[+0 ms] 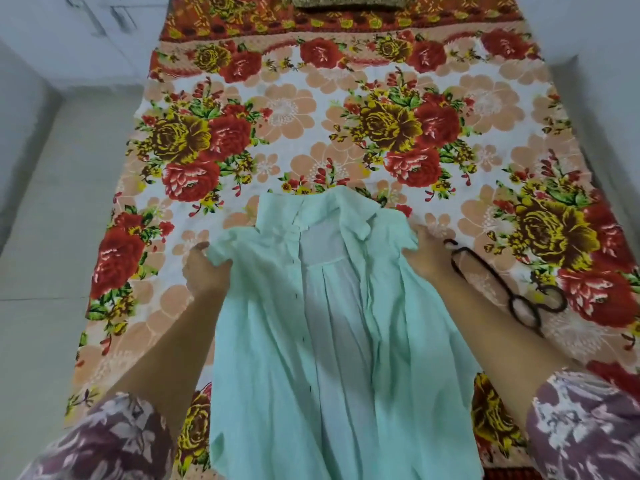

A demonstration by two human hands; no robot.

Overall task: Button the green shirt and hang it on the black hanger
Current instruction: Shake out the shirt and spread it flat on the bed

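Observation:
The pale green shirt (270, 341) lies face up on the bed, collar pointing away from me, its front open so the inner back panel shows down the middle. My left hand (204, 268) grips the shirt's left shoulder, and my right hand (426, 254) grips the right shoulder. A black hanger (502, 289) lies flat on the bed just right of my right wrist, partly hidden by my forearm.
The bed carries a floral sheet (311, 126) in red, yellow and peach. A brown patterned pillow (349, 1) lies at the far end. Pale floor (52, 237) runs along the bed's left side, and a white wall (609, 98) along the right.

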